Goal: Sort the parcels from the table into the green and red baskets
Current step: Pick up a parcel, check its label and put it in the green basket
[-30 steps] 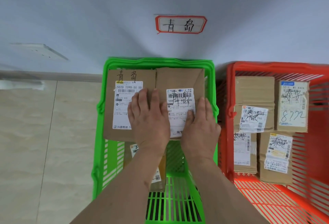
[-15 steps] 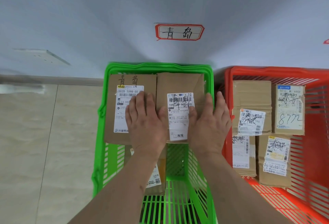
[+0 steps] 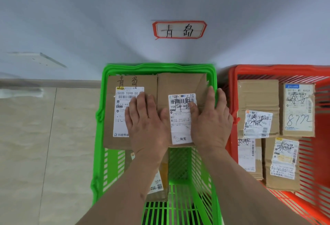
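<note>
The left hand (image 3: 146,126) lies flat, fingers straight, across two cardboard parcels inside the green basket (image 3: 100,117). The right hand (image 3: 211,123) rests open on the right parcel (image 3: 180,85), fingers at the basket's right rim. The left parcel (image 3: 123,110) sits just beside it. The red basket (image 3: 232,74), right of the green one, holds four parcels.

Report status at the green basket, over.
Left hand and right hand flat on right-hand parcel in green basket. Nothing obstructing.

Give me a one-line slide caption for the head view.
Both hands, left and right, press cardboard parcels into the green basket.
</note>
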